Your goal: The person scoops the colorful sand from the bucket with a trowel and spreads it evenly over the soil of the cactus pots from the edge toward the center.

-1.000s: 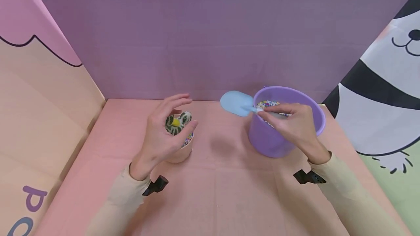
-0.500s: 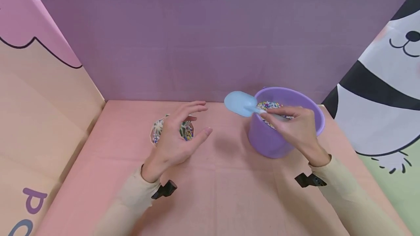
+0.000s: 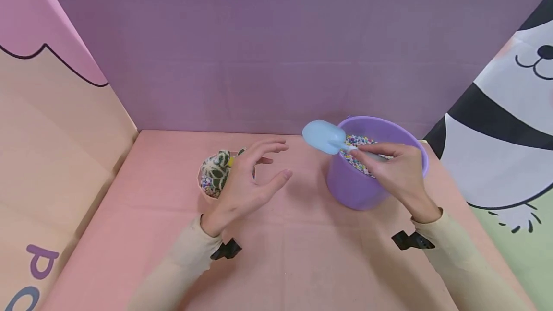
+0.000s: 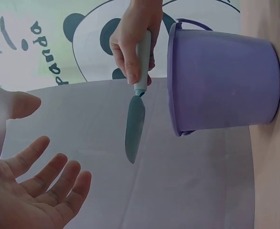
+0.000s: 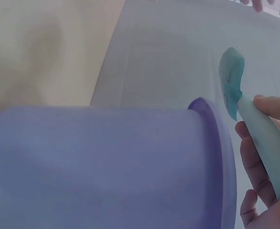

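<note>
My right hand (image 3: 399, 169) grips the pale handle (image 5: 268, 140) of a small light-blue trowel (image 3: 324, 137), with fingers and thumb wrapped round it. The blade points left and sticks out past the left rim of a purple bucket (image 3: 356, 188). Small multicoloured beads (image 3: 360, 142) lie inside the bucket. My left hand (image 3: 246, 186) hovers with fingers loosely bent and nothing in them, as the left wrist view also shows. Below and behind it stands a pot (image 3: 200, 184) with a green-and-white cactus-like plant (image 3: 216, 169) among similar beads; the hand hides its right part.
Everything stands on a pink-covered table (image 3: 281, 263). A purple backdrop (image 3: 276, 52) rises at the table's far edge. A panda-printed panel (image 3: 497, 124) borders the right side, and a cream-and-pink panel (image 3: 56, 128) the left.
My left hand has moved right, away from the potted plant, uncovering its left part. My right hand has shifted slightly right with the trowel, still above the bucket.
</note>
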### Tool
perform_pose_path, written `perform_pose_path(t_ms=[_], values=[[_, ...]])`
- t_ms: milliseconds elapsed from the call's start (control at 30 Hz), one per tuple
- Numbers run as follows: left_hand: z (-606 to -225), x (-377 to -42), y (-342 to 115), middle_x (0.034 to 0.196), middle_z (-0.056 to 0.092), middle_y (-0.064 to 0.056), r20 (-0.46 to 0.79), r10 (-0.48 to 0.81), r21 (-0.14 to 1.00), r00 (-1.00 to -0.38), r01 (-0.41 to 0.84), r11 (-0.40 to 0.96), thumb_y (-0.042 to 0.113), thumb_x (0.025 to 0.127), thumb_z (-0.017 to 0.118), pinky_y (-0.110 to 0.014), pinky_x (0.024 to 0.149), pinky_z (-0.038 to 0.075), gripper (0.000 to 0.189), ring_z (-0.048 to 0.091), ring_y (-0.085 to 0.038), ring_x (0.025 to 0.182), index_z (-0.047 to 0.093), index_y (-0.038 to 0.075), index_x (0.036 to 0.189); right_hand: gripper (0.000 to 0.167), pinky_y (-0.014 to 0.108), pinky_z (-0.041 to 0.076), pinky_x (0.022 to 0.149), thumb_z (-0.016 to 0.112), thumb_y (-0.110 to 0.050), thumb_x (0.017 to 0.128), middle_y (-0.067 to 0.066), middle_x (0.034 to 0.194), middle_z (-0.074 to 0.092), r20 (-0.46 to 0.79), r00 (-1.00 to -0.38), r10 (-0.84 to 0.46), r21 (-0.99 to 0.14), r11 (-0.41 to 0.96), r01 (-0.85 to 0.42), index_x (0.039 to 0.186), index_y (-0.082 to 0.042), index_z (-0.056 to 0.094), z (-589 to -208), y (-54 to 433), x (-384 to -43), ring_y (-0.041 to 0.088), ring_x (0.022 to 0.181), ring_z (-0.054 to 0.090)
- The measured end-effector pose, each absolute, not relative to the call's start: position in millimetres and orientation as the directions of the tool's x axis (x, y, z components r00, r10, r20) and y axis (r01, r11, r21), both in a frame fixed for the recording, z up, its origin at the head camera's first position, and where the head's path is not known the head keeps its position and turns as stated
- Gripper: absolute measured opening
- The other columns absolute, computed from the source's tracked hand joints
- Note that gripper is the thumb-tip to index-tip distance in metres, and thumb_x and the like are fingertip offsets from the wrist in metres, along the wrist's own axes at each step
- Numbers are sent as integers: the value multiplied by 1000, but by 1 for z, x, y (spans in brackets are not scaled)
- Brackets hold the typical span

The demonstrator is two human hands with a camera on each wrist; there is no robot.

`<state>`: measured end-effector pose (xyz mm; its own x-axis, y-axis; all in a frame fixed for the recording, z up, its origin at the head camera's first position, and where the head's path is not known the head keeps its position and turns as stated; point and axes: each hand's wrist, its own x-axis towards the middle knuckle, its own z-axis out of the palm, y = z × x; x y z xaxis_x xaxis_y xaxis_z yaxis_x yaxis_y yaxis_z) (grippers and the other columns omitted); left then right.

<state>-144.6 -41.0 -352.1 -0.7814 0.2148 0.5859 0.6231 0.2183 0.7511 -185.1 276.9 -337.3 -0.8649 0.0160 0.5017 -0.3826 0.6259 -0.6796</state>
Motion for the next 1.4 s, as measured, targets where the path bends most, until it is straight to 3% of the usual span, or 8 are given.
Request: perform_pose_path(t_ms=[367,700,933,1033,1133,1333,1400], values=[[-357,-150,-19,141,67,-1,562,272,758,-781,618,208,20,95,78,-34,104,57,43,63,-19,130,68,11,136,12,15,35,42,95,-14,79,-25,65,71,557,-830,14,-647,634,-424,88,-11,88,-339,299,-193,-4,42,51],[-366,-165,-3,143,66,1,511,330,756,-794,598,267,28,97,77,-33,104,57,46,61,-17,129,66,13,140,21,14,44,51,93,-28,83,-38,73,68,468,-881,70,-645,708,-286,95,-12,88,-342,325,-191,-11,66,64],[-376,-190,12,144,65,-1,438,349,759,-829,549,351,28,98,75,-35,100,58,45,62,-21,128,66,14,140,33,28,48,36,88,-42,88,-45,75,62,362,-926,105,-644,747,-167,103,-13,87,-340,341,-194,12,43,60],[-379,-197,19,143,66,-2,402,352,780,-845,517,351,29,98,76,-37,100,59,46,62,-22,129,66,14,141,35,30,51,37,87,-43,88,-44,77,62,343,-933,108,-642,752,-150,105,-12,87,-340,345,-195,17,43,62],[-381,-203,27,143,67,-3,387,357,789,-850,506,350,30,98,76,-38,101,59,47,62,-24,130,66,13,141,34,30,53,39,87,-42,89,-33,78,66,322,-942,92,-616,776,-134,105,-12,86,-340,349,-196,14,44,63],[-385,-219,45,146,66,1,354,358,779,-864,485,398,36,98,74,-38,107,55,51,61,-20,134,65,17,144,32,26,52,43,84,-35,92,13,88,82,258,-966,-9,-531,834,-150,105,-6,85,-339,356,-196,8,42,62],[-386,-225,51,149,65,4,344,364,773,-866,481,413,39,98,74,-38,111,53,54,59,-19,138,64,19,146,33,23,52,46,85,-36,91,16,91,82,245,-969,-21,-507,849,-147,105,-6,85,-336,359,-195,-1,49,61]])
